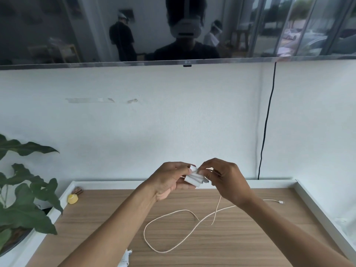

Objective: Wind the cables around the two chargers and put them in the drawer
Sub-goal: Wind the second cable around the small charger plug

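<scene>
My left hand [169, 182] holds a small white charger [194, 178] above the wooden tabletop [269, 237]. My right hand [225, 182] pinches the charger's cable at its right side, where a few turns lie around the charger. The rest of the white cable [163, 245] hangs down from my hands and lies in a wide loop on the wood. Its free plug end [280, 201] rests at the right. A second white object, possibly the other charger, [125, 259] peeks in at the bottom edge, mostly hidden by my left forearm. No drawer is in view.
A white raised rim [317, 207] borders the tabletop. A yellow round object [72, 198] sits at the back left corner. A leafy plant [25, 199] stands to the left. A television [173, 29] hangs on the wall above, with a black cord [266, 122] running down.
</scene>
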Available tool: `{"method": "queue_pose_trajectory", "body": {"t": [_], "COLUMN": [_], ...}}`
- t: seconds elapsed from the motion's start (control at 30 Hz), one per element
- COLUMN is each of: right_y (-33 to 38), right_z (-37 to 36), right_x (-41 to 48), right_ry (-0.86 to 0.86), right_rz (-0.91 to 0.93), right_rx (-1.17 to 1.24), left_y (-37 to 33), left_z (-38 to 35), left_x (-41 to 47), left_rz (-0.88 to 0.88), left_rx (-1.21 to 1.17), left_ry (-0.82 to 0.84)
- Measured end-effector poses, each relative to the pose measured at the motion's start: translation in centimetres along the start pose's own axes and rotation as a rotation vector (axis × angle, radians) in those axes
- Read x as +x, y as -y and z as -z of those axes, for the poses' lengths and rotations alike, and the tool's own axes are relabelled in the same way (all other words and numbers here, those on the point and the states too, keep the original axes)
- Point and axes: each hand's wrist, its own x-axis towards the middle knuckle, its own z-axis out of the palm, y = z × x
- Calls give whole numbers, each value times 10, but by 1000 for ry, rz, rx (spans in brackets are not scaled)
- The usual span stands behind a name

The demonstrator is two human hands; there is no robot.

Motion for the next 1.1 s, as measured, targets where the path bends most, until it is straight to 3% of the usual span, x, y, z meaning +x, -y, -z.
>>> {"method": "queue_pose_trajectory", "body": {"t": [0.13, 0.27, 0.5, 0.67, 0.93, 1.1], "right_y": [2, 5, 1, -1, -6, 5], "right_z": [14, 25, 33, 4, -47, -52], "right_x": [10, 21, 33, 24, -6, -14], "right_ry": [155, 206, 179, 70, -126, -119], "right_rz": [-88, -139, -252, -346, -447, -429], "right_rx": [19, 59, 345, 617, 543, 289], "left_y": [-1, -5, -15, -21, -11, -5], "left_z": [-1, -5, -5, -9, -18, -15], "left_x": [-4, -8, -16, -15, -4, 8], "left_rz": [-47, -73, -182, -256, -281, -331], "left_rx": [118, 183, 38, -75, -169, 52], "left_ry": [13, 39, 131, 120, -102, -280]}}
